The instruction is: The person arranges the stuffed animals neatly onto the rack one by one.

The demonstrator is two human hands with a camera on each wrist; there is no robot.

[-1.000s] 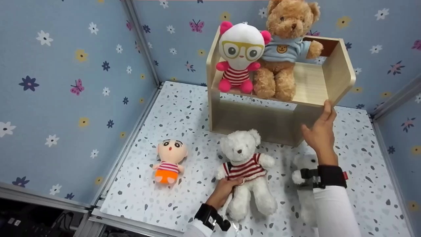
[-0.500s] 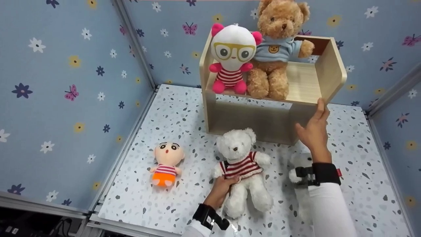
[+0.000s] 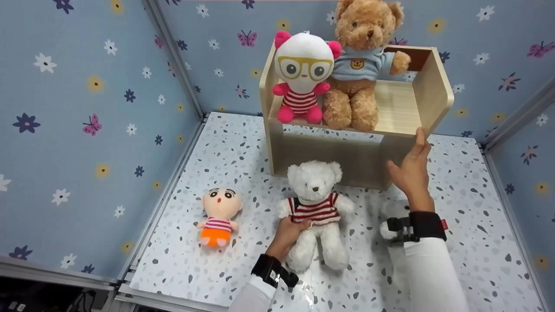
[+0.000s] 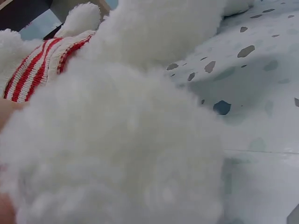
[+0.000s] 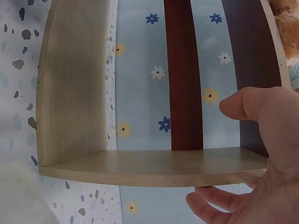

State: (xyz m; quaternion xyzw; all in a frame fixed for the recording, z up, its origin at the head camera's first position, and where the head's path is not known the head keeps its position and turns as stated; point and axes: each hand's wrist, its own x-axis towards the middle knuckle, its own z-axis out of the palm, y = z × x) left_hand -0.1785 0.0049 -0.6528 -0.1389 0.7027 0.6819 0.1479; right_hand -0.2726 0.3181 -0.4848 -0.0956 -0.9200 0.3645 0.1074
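My left hand (image 3: 284, 236) holds a white teddy bear (image 3: 315, 212) in a red-and-white striped sweater by its lower side. The bear faces up, its head in front of the shelf's lower compartment. White fur fills most of the left wrist view, with the striped sweater (image 4: 39, 67) at upper left. My right hand (image 3: 412, 173) grips the right side panel of a small wooden shelf (image 3: 396, 104). In the right wrist view the thumb (image 5: 243, 103) is inside the lower compartment, the other fingers (image 5: 212, 205) outside the panel.
A panda-like plush (image 3: 301, 73) with yellow glasses and a brown teddy bear (image 3: 357, 86) in a blue hoodie sit on the upper shelf. A boy doll (image 3: 219, 216) in orange shorts lies at left. Another white plush (image 3: 396, 260) lies partly hidden under my right arm.
The white bear has moved slightly forward, its head tipping more upright and nearer the shelf. My right hand stays on the shelf. The head view has shifted a little.
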